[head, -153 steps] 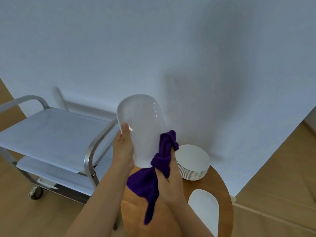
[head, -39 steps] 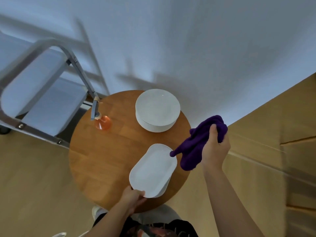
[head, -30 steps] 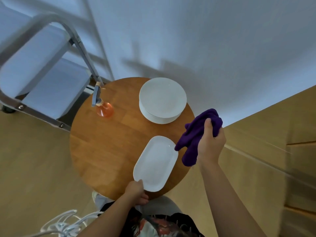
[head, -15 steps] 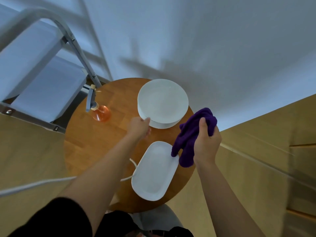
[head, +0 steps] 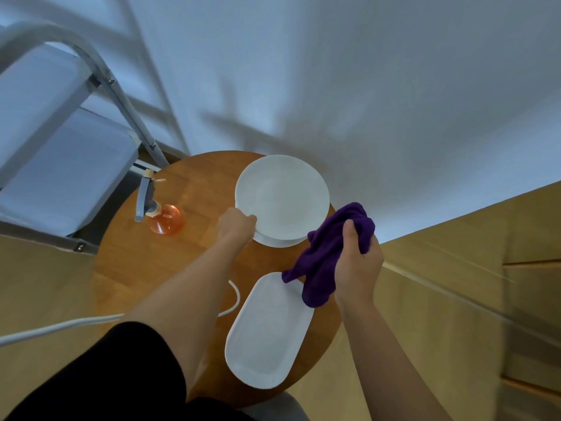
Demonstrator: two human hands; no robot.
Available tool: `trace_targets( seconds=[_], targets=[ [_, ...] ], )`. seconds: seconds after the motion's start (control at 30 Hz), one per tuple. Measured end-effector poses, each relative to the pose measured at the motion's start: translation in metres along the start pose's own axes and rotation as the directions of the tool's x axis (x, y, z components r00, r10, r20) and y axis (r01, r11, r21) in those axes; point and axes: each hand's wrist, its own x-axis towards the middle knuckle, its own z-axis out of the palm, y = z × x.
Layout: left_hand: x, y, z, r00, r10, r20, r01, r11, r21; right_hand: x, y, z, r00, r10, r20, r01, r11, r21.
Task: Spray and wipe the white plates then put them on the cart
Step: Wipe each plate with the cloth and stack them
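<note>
A stack of round white plates (head: 282, 196) sits at the far side of the round wooden table (head: 127, 268). My left hand (head: 235, 226) grips the near-left rim of the top round plate, which looks slightly raised off the stack. An oblong white plate (head: 267, 332) lies flat at the table's near side. My right hand (head: 356, 265) hovers above the table's right edge, closed on a bunched purple cloth (head: 328, 253) that hangs over the oblong plate's far end. An orange spray bottle (head: 161, 218) stands on the table's left.
The metal cart (head: 54, 165) with pale shelves stands left of the table, its tubular frame (head: 121, 98) close to the spray bottle. A white cable (head: 60, 326) crosses the floor and loops onto the table. A white backdrop covers the wall and floor behind.
My left hand left the oblong plate at the near edge, reached across the table and took hold of the top round plate's rim. My right hand with the cloth stayed nearly still.
</note>
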Motion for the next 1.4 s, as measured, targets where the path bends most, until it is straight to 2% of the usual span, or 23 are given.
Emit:
trace_targets(
  seconds=[0.17, 0.33, 0.43, 0.5, 0.63, 0.8, 0.87, 0.93, 1.03, 1.1, 1.13, 1.2, 1.27, 1.4],
  targets=[
    [-0.001, -0.003, -0.007, 0.999, 0.026, 0.032, -0.015, 0.950, -0.311, -0.003, -0.007, -0.002, 1.000, 0.012, 0.001, -0.012, 1.000, 0.022],
    [-0.012, 0.004, -0.001, 1.000, 0.022, 0.005, -0.017, 0.894, -0.447, -0.012, -0.018, -0.010, 1.000, 0.016, 0.005, -0.016, 1.000, 0.007],
    [-0.019, 0.008, -0.005, 0.996, -0.078, 0.034, 0.081, 0.753, -0.653, -0.018, -0.034, -0.016, 1.000, 0.007, -0.002, -0.007, 0.999, 0.048],
    [-0.024, 0.003, -0.011, 0.992, -0.088, 0.091, 0.127, 0.653, -0.747, -0.024, -0.050, -0.020, 1.000, 0.011, -0.003, -0.011, 0.996, 0.090],
    [-0.048, -0.006, -0.029, 0.979, 0.016, 0.201, 0.165, 0.504, -0.848, -0.040, -0.097, -0.024, 0.999, -0.019, 0.037, 0.012, 0.982, 0.189],
    [-0.086, -0.010, -0.071, 0.965, 0.160, 0.209, 0.130, 0.403, -0.906, -0.071, -0.163, -0.015, 0.975, -0.117, 0.190, 0.038, 0.925, 0.377],
    [-0.103, -0.013, -0.091, 0.947, 0.249, 0.202, 0.105, 0.356, -0.928, -0.081, -0.179, -0.007, 0.969, -0.143, 0.200, 0.059, 0.926, 0.374],
    [-0.120, -0.018, -0.110, 0.922, 0.335, 0.194, 0.093, 0.295, -0.951, -0.092, -0.182, 0.004, 0.970, -0.138, 0.199, 0.086, 0.965, 0.248],
    [-0.141, -0.032, -0.137, 0.908, 0.368, 0.202, 0.107, 0.263, -0.959, -0.112, -0.163, 0.031, 0.963, -0.002, 0.268, 0.020, 0.998, -0.065],
    [-0.152, -0.043, -0.153, 0.893, 0.401, 0.206, 0.112, 0.246, -0.963, -0.127, -0.142, 0.051, 0.962, 0.058, 0.266, 0.036, 0.941, -0.335],
    [-0.156, -0.049, -0.160, 0.882, 0.426, 0.202, 0.102, 0.247, -0.964, -0.134, -0.130, 0.062, 0.966, 0.048, 0.256, 0.087, 0.867, -0.491],
    [-0.163, -0.059, -0.174, 0.855, 0.484, 0.185, 0.062, 0.259, -0.964, -0.148, -0.112, 0.080, 0.976, -0.051, 0.211, 0.190, 0.673, -0.715],
    [-0.165, -0.067, -0.187, 0.843, 0.514, 0.160, 0.007, 0.287, -0.958, -0.158, -0.101, 0.094, 0.964, -0.214, 0.159, 0.253, 0.550, -0.796],
    [-0.167, -0.081, -0.202, 0.875, 0.470, 0.115, -0.075, 0.367, -0.927, -0.166, -0.095, 0.114, 0.902, -0.410, 0.137, 0.336, 0.464, -0.820]
  ],
)
